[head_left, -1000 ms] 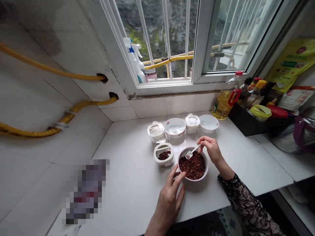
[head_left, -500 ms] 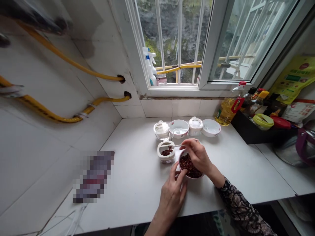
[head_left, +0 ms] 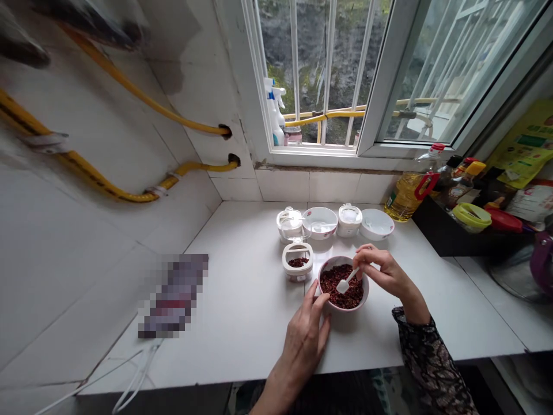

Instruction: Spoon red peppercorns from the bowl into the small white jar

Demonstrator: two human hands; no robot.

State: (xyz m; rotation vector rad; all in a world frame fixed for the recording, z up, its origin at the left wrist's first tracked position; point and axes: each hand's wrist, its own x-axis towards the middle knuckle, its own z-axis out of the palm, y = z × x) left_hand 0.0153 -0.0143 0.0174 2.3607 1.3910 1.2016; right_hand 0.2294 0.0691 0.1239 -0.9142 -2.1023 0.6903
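A white bowl with a pink rim stands on the counter, filled with dark red dried bits like Sichuan peppercorns. My left hand steadies it at its left side, thumb and fingers at the rim. Between the fingertips of my right hand is the handle of a small white spoon. Its scoop rests on the red bits and looks empty. Left of the bowl, a seasoning jar stands with its lid raised, the same red bits inside.
Along the back stand two lidded jars and two white bowls. An oil bottle and a black box of bottles are at right. A blurred-out object with a white cable lies left.
My right hand has moved the spoon from the open jar rightward and down into the bowl. My left hand stays at the bowl. The view has shifted slightly.
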